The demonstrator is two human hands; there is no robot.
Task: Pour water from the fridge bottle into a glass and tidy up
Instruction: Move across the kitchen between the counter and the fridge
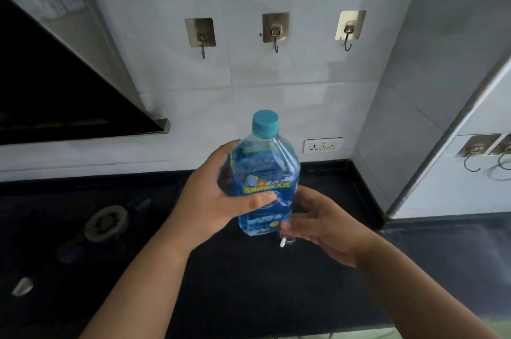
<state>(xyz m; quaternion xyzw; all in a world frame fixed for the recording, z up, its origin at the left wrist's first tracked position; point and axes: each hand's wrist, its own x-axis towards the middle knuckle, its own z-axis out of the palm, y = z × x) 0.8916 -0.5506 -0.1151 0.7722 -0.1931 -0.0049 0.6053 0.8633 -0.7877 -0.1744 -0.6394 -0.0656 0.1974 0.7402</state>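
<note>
The left hand (218,195) wraps the capped bottle (265,172); likely heavy and slick, best gripped mid-label, while the right hand (323,225), at five o'clock, spreads loose fingers.

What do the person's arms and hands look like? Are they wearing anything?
Both arms are bare as far as the picture shows, with no sleeves in sight. The left hand and right hand wear no gloves, and no rings, watch or bracelets are visible. The fingernails look short and plain. The picture is a little blurry, so tiny details cannot be told.
</note>
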